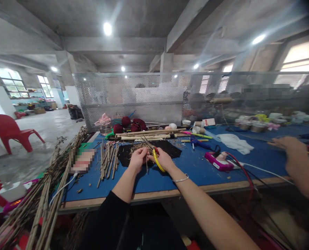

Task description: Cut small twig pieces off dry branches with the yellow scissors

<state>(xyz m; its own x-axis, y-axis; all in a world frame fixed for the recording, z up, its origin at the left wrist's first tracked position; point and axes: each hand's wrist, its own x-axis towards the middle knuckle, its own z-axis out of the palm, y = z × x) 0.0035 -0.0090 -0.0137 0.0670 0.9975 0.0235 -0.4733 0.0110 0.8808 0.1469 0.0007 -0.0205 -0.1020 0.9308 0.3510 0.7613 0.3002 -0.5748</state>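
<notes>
Your right hand [162, 159] holds yellow-handled scissors [157, 162], blades pointing away from you. Your left hand [138, 160], fingertips just beside, pinches a thin stalk [147, 168]. Beneath the grip lies a black sheet [174, 149] bearing plant clippings [136, 148]. Left of the grip, cut sticks [109, 160] lie loosely side by side. Beyond it, longer sticks [144, 137] lie crosswise before dark red yarn balls [125, 121]. Right of it sits a purple power strip [218, 163]; farther right, a co-worker's hand [291, 144] appears blurred.

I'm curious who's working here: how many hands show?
3. The person's left hand and right hand, the right holding yellow-handled scissors, are near centre; another person's hand is at far right. More may be hidden behind the perforated screen.
</notes>
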